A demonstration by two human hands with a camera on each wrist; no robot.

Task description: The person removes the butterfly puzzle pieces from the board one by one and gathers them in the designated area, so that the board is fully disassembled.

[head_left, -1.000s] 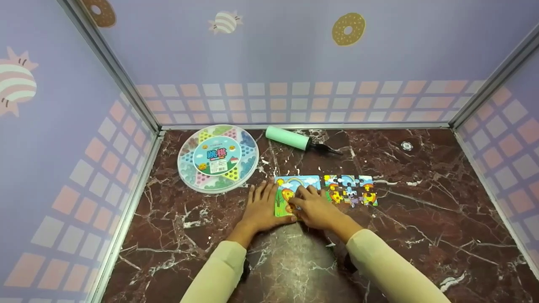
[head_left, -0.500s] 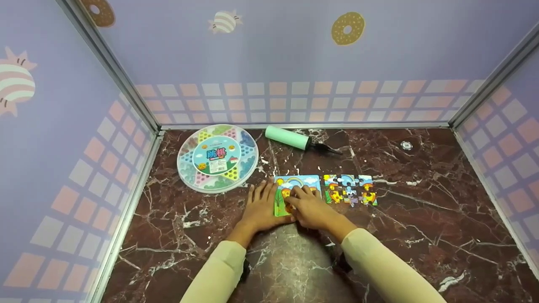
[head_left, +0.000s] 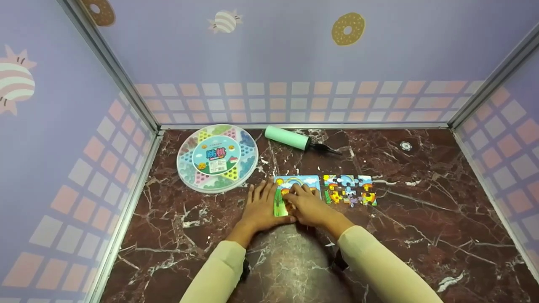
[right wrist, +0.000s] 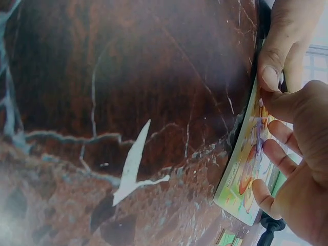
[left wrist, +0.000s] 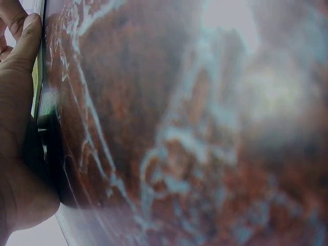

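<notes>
A picture puzzle board (head_left: 281, 210) with a rainbow scene lies mid-table. My left hand (head_left: 261, 209) rests flat along its left side, fingers spread and pointing away, thumb along the near edge. Bent over the board's lower middle is my right hand (head_left: 310, 207). In the right wrist view, the right hand (right wrist: 307, 148) has bent fingertips at the picture, with its thumb beside the left thumb (right wrist: 270, 77) at the board's edge. Whether it pinches a piece there I cannot tell. Several loose puzzle pieces (head_left: 348, 180) lie in two rows right of the board.
A round Chinese checkers set (head_left: 217, 158) with a clear lid lies at the back left. Behind the board is a mint-green hand pump (head_left: 287, 138) with a black end. A small white chip (head_left: 406, 146) lies at the back right. Patterned walls (head_left: 278, 59) enclose the marbled table.
My right hand has shifted slightly left over the board, and its fingers have drawn in. The left hand, board and loose pieces stay in place.
</notes>
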